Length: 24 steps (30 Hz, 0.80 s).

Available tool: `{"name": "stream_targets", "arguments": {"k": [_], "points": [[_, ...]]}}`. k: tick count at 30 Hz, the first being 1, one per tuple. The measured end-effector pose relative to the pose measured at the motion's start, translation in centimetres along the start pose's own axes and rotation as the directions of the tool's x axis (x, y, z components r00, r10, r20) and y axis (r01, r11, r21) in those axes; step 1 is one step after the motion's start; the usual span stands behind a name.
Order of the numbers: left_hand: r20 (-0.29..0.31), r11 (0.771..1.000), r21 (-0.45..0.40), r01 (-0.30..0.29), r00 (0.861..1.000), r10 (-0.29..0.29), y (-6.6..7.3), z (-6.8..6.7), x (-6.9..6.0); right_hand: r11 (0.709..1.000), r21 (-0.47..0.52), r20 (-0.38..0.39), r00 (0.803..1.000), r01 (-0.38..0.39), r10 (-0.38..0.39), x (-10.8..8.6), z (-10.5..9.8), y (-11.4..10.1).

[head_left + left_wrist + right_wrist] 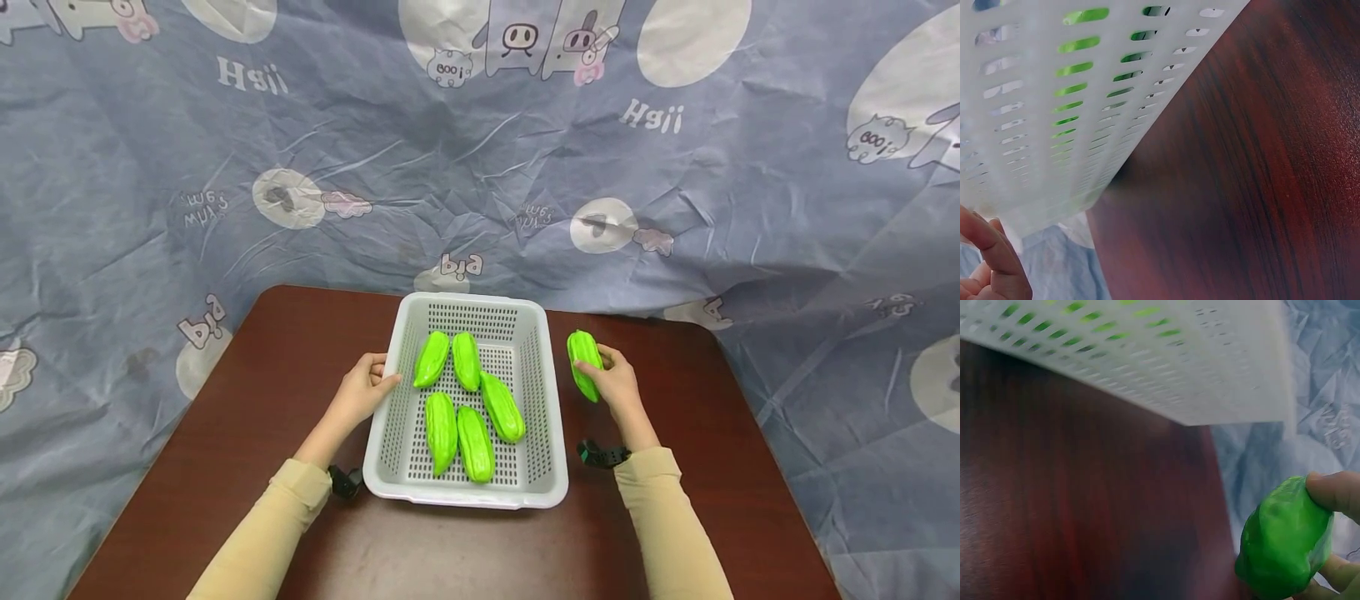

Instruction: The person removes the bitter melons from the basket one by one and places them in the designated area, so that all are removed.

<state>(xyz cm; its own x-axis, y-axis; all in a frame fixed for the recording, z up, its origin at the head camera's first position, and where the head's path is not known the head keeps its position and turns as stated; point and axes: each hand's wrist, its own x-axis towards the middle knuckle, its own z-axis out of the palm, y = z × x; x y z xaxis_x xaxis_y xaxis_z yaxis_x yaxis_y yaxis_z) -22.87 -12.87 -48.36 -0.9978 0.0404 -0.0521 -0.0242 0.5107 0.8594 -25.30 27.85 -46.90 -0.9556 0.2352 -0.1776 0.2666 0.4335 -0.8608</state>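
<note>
A pale grey plastic basket with slotted walls stands on the table. Several bright green, ridged bitter melons lie apart on its floor. At the basket's left side, my left hand holds the rim, thumb on top and fingers curled outside. To the right of the basket, my right hand grips another bitter melon between thumb and fingers, above the table. In the right wrist view this bitter melon shows end-on, apart from the basket wall.
The dark brown wooden table has its back edge just behind the basket. A blue-grey printed cloth hangs behind and around it. Dark wrist straps sit below both hands.
</note>
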Motion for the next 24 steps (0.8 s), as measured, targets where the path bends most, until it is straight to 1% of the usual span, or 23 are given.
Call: {"name": "stream_targets", "arguments": {"k": [9, 12, 14, 19, 21, 24], "points": [[-0.004, 1.000, -0.025, 0.013, 1.000, -0.014, -0.2, 0.1, 0.2, 0.998, 0.014, 0.006, 0.998, -0.064, 0.064, 0.0, 0.6, 2.8], [-0.009, 1.000, -0.023, 0.009, 1.000, -0.009, -0.2, 0.1, 0.1, 0.998, -0.005, -0.003, 0.998, -0.068, 0.068, 0.0, 0.8, 3.4], [-0.011, 1.000, -0.022, 0.009, 1.000, -0.009, -0.1, 0.1, 0.1, 0.998, -0.031, -0.021, 0.998, -0.062, 0.061, -0.1, 1.0, 3.7], [-0.016, 1.000, -0.014, 0.004, 1.000, -0.004, 0.0, 0.2, 0.0, 0.989, -0.140, -0.056, 0.998, -0.039, 0.031, -0.1, 1.5, 4.4], [-0.018, 1.000, -0.013, 0.000, 1.000, 0.000, 0.0, 0.2, 0.0, 0.984, -0.176, -0.057, 0.998, -0.033, 0.023, -0.1, 1.7, 4.8], [-0.017, 1.000, -0.017, -0.001, 1.000, 0.001, -0.1, 0.2, 0.0, 0.979, -0.202, -0.060, 0.998, -0.034, 0.022, 0.0, 2.0, 5.1]]}}
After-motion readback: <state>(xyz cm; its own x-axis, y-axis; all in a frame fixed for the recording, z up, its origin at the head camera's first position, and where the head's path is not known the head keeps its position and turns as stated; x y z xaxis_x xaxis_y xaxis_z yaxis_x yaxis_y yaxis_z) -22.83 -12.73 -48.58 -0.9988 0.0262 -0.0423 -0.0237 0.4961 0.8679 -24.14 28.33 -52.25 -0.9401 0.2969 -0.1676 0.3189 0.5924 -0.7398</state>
